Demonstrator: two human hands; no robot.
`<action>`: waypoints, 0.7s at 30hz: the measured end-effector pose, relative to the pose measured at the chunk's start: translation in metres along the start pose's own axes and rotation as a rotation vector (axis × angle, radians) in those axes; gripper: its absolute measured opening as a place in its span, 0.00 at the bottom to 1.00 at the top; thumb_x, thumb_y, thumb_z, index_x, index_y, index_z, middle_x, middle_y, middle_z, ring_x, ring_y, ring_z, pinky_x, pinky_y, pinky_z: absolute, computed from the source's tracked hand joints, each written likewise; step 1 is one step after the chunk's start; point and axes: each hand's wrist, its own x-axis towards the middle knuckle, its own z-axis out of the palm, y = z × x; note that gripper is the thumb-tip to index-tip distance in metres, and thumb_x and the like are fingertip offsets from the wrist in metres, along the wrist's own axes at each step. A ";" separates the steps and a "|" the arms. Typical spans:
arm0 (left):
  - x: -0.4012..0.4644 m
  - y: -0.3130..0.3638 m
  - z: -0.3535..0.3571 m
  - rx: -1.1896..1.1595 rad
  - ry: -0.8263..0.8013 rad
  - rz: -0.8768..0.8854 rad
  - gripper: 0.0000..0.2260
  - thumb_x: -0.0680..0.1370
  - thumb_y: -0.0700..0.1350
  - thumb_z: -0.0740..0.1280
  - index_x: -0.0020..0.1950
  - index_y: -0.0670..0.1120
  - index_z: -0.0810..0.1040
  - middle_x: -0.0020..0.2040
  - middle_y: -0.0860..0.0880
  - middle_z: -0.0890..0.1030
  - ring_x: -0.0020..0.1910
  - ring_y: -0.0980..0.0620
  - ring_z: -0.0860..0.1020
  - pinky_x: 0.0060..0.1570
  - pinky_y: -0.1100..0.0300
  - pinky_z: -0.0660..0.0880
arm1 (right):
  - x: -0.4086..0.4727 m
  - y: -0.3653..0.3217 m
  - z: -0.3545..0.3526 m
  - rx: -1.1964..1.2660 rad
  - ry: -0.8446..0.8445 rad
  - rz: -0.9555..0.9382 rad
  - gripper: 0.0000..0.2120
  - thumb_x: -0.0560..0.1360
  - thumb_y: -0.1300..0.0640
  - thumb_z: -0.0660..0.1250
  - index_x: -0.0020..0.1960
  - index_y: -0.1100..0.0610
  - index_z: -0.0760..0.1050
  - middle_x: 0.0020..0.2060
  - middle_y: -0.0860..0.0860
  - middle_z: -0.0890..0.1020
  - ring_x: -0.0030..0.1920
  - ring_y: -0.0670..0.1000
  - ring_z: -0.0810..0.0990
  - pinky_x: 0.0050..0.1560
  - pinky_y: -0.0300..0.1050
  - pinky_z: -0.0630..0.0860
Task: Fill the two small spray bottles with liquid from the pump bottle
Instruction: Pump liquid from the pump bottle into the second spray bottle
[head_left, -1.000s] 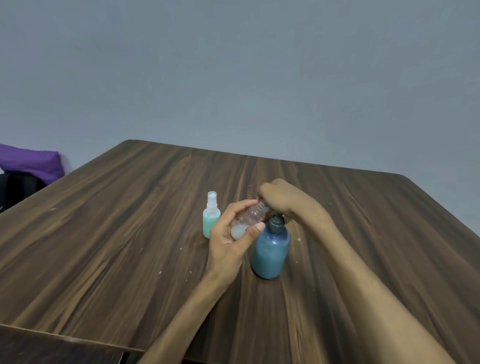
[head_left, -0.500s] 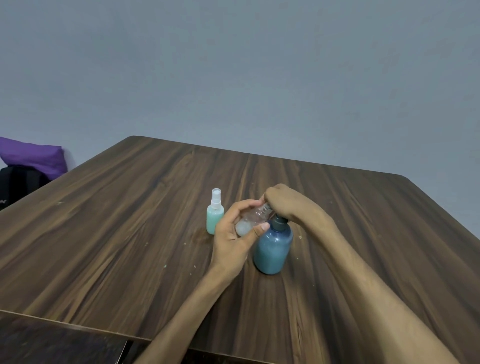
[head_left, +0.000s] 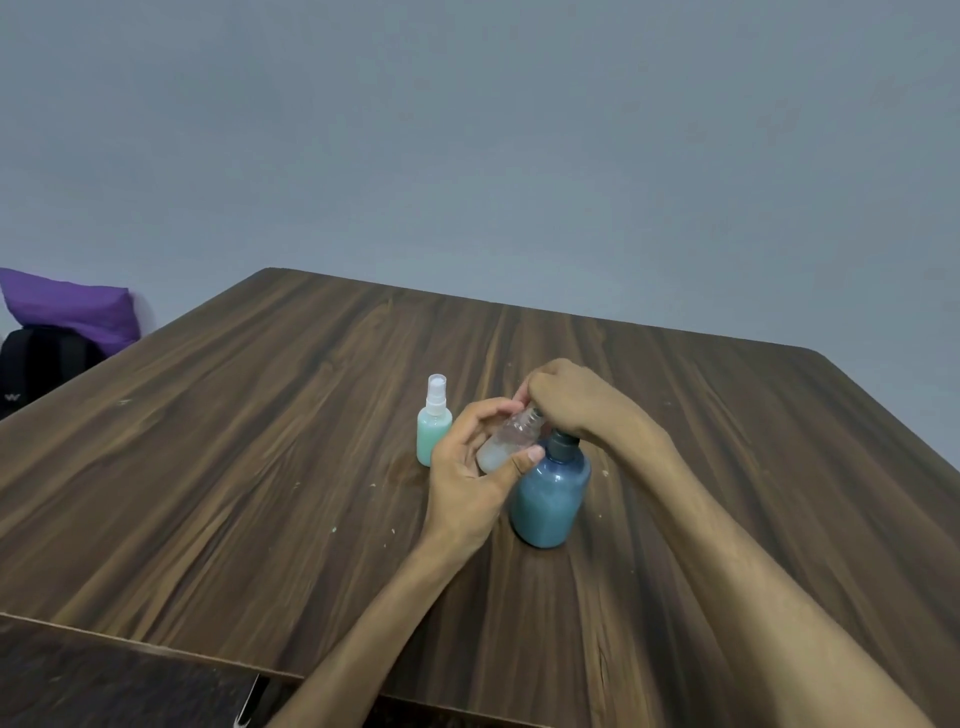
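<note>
Little has changed: left hand (head_left: 470, 475) still grips the clear bottle (head_left: 506, 441), tilted neck-up toward the pump bottle (head_left: 550, 491); right hand (head_left: 571, 397) curls over its pump.

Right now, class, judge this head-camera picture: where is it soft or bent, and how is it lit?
Head view: light is even and dim, shadows faint; the table edges bow from the wide lens; the clear bottle in the left hand looks smeared, as does the right hand over the pump bottle.
</note>
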 end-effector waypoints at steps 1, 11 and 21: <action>0.000 0.000 0.000 -0.002 -0.004 -0.010 0.20 0.72 0.28 0.77 0.61 0.41 0.80 0.57 0.45 0.85 0.59 0.46 0.85 0.58 0.59 0.80 | 0.000 0.000 0.001 -0.007 -0.014 0.009 0.21 0.70 0.51 0.54 0.50 0.51 0.85 0.53 0.54 0.86 0.52 0.57 0.83 0.60 0.57 0.81; -0.003 0.002 0.001 0.000 0.020 -0.012 0.20 0.71 0.28 0.78 0.60 0.42 0.80 0.56 0.48 0.86 0.58 0.48 0.85 0.57 0.61 0.80 | -0.001 -0.002 -0.002 -0.066 -0.037 -0.037 0.25 0.65 0.49 0.53 0.51 0.52 0.85 0.50 0.53 0.86 0.50 0.57 0.84 0.59 0.57 0.81; -0.001 0.002 0.000 0.021 0.024 0.017 0.20 0.71 0.29 0.78 0.59 0.42 0.80 0.55 0.46 0.85 0.57 0.47 0.85 0.57 0.60 0.81 | 0.009 0.001 -0.002 -0.035 -0.067 -0.071 0.18 0.74 0.57 0.56 0.45 0.49 0.85 0.49 0.52 0.87 0.48 0.55 0.86 0.57 0.57 0.83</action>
